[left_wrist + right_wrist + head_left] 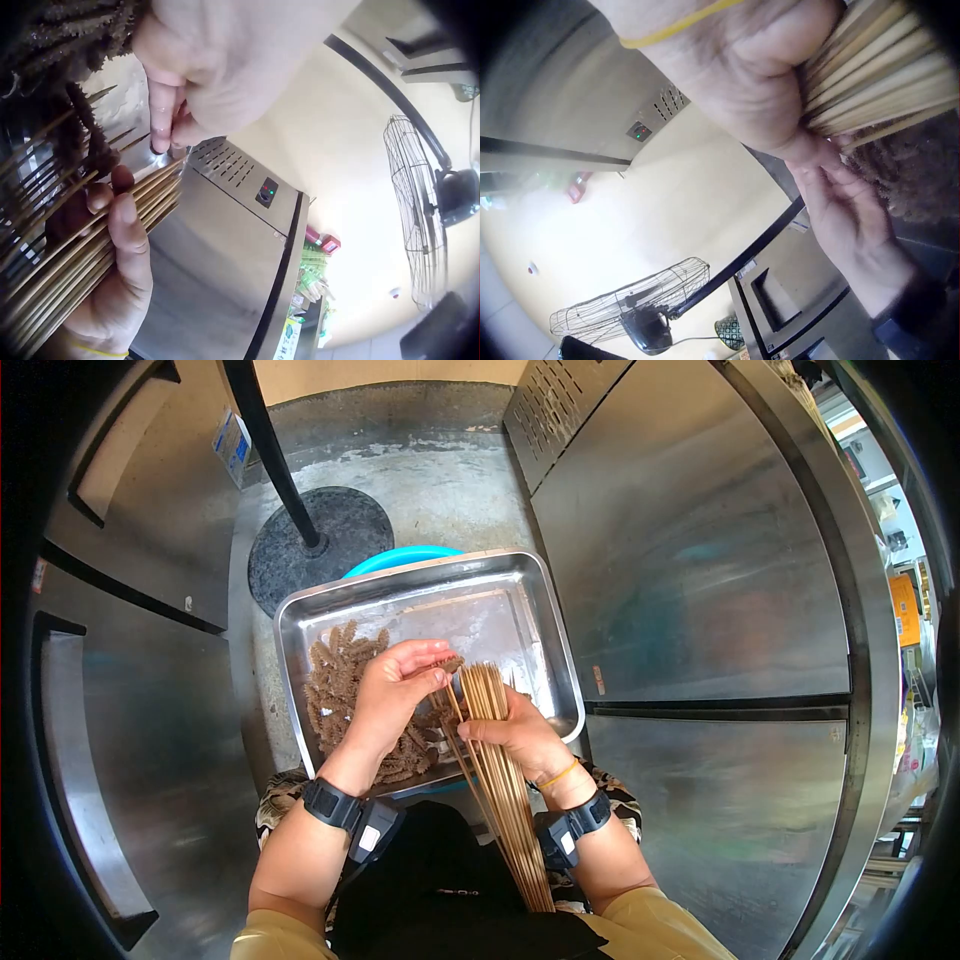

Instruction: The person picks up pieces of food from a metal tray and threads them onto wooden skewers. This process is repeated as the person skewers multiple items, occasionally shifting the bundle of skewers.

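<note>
My right hand grips a thick bundle of bamboo skewers, their upper tips over the metal tray and their lower ends toward my lap. My left hand pinches a small brown bumpy strip between thumb and fingers, right at the tip of a skewer standing apart from the bundle. More brown bumpy strips lie heaped in the left part of the tray. Some strips behind the bundle are on skewers, as the left wrist view shows; there the right thumb presses along the skewers.
Stainless steel cabinets stand close on the right, and others on the left. Beyond the tray are a blue basin and the round black base of a standing fan, whose wire cage shows in the right wrist view.
</note>
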A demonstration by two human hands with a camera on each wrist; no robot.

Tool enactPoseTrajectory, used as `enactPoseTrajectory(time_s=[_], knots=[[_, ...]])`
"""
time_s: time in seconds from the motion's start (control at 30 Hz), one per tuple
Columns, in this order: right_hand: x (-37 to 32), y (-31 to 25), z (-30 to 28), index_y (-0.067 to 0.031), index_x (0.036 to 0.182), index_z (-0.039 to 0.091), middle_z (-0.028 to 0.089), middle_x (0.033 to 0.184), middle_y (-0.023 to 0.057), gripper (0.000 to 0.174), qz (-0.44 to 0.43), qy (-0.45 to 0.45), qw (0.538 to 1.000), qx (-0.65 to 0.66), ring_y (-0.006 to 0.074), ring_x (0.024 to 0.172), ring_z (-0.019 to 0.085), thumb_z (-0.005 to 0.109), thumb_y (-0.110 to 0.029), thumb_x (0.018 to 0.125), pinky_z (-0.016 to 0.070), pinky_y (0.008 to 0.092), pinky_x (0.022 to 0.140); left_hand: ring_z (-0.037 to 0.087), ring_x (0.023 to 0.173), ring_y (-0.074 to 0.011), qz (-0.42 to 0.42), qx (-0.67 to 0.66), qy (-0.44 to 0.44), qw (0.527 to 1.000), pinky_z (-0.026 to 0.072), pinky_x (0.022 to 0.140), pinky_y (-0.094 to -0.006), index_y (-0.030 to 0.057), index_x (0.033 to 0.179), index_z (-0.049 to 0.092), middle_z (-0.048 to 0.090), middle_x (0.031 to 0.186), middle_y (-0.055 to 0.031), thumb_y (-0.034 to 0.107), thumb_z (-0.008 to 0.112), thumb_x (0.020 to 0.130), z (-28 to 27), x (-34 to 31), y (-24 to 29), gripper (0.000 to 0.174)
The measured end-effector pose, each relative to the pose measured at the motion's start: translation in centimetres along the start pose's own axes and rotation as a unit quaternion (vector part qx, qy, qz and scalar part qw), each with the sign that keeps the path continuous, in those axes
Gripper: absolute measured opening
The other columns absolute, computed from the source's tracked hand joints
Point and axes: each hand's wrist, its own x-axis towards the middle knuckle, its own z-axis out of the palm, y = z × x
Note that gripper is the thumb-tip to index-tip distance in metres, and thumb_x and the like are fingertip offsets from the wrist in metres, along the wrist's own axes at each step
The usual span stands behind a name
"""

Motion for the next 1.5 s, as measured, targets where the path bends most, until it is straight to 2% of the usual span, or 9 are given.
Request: enactPoseTrajectory(time_s=[0.47, 0.7, 1.0, 1.1, 1.2, 1.3, 1.4, 1.5], knots=[[-0.2, -0.4, 0.3, -0.0017, 0.124, 0.046, 0.060, 0.098, 0.0036, 0.056, 0.000, 0.020, 1.000, 0.004, 0.0130, 0.085, 0.059, 0.070, 0.006, 0.074, 0.0506, 0.0261, 0.074, 0.060, 0.099, -0.0151, 0.051, 0.010, 0.024, 0.998, 0.0510, 0.087, -0.0289, 0.0014, 0.107, 0.058, 0.064, 0.104, -0.0105, -0.007, 0.062, 0.082, 0.3, 0.0, -0.1, 0.027], [0.0, -0.2, 0.2, -0.0006, 0.124, 0.046, 0.060, 0.101, 0.0048, 0.056, 0.000, 0.032, 1.000, 0.001, 0.0143, 0.089, 0.059, 0.070, 0.005, 0.073, 0.0504, 0.0268, 0.078, 0.060, 0.099, -0.0153, 0.065, 0.041, 0.025, 0.997, 0.0508, 0.087, -0.0286, 0.0016, 0.103, 0.058, 0.063, 0.102, -0.0089, -0.010, 0.060, 0.081, 0.4, -0.1, -0.3, 0.025], [0.0, -0.4, 0.0, -0.0006, 0.122, 0.048, 0.061, 0.103, 0.0045, 0.055, -0.005, 0.012, 1.000, 0.018, 0.0140, 0.092, 0.059, 0.071, 0.005, 0.073, 0.0492, 0.0271, 0.082, 0.061, 0.103, -0.0156, 0.117, 0.141, 0.057, 0.981, 0.0482, 0.090, -0.0274, -0.0007, 0.101, 0.057, 0.064, 0.102, -0.0083, -0.010, 0.057, 0.083, 1.9, -1.3, 0.3, 0.020], [0.0, -0.3, -0.1, -0.0009, 0.123, 0.048, 0.061, 0.103, 0.0042, 0.055, -0.013, 0.008, 1.000, 0.026, 0.0136, 0.093, 0.058, 0.071, 0.005, 0.073, 0.0488, 0.0268, 0.082, 0.062, 0.101, -0.0158, 0.156, 0.230, 0.063, 0.959, 0.0488, 0.089, -0.0272, -0.0012, 0.103, 0.057, 0.064, 0.104, -0.0090, -0.009, 0.056, 0.085, 2.4, -1.9, 0.6, 0.020], [0.0, -0.3, -0.1, -0.0013, 0.123, 0.048, 0.061, 0.104, 0.0040, 0.056, -0.014, 0.012, 0.999, 0.028, 0.0136, 0.093, 0.058, 0.071, 0.004, 0.073, 0.0486, 0.0266, 0.082, 0.063, 0.097, -0.0162, 0.144, 0.129, 0.078, 0.978, 0.0509, 0.086, -0.0273, -0.0018, 0.106, 0.059, 0.065, 0.104, -0.0096, -0.006, 0.057, 0.086, 2.6, -1.7, 0.3, 0.020], [0.0, -0.2, -0.3, -0.0015, 0.124, 0.048, 0.060, 0.104, 0.0038, 0.056, -0.018, 0.008, 1.000, 0.019, 0.0134, 0.092, 0.058, 0.071, 0.004, 0.073, 0.0487, 0.0264, 0.082, 0.064, 0.094, -0.0164, 0.052, 0.064, 0.035, 0.996, 0.0522, 0.084, -0.0276, -0.0030, 0.109, 0.060, 0.065, 0.104, -0.0102, -0.001, 0.059, 0.088, 1.2, -1.0, -0.4, 0.021], [-0.1, -0.4, -0.3, -0.0016, 0.124, 0.047, 0.060, 0.104, 0.0037, 0.056, -0.013, 0.004, 1.000, 0.015, 0.0132, 0.092, 0.058, 0.070, 0.004, 0.073, 0.0489, 0.0263, 0.081, 0.065, 0.093, -0.0167, 0.055, 0.113, 0.019, 0.992, 0.0529, 0.082, -0.0274, -0.0036, 0.111, 0.060, 0.065, 0.104, -0.0109, 0.003, 0.060, 0.088, 1.1, -1.0, -0.1, 0.023], [-0.2, -0.5, -0.1, -0.0017, 0.124, 0.047, 0.060, 0.105, 0.0036, 0.056, -0.003, 0.013, 1.000, 0.007, 0.0130, 0.092, 0.058, 0.070, 0.004, 0.074, 0.0490, 0.0262, 0.080, 0.065, 0.092, -0.0176, 0.015, 0.093, 0.012, 0.995, 0.0536, 0.082, -0.0278, -0.0036, 0.112, 0.059, 0.065, 0.105, -0.0113, 0.003, 0.060, 0.089, 0.8, -0.8, 0.1, 0.024]])
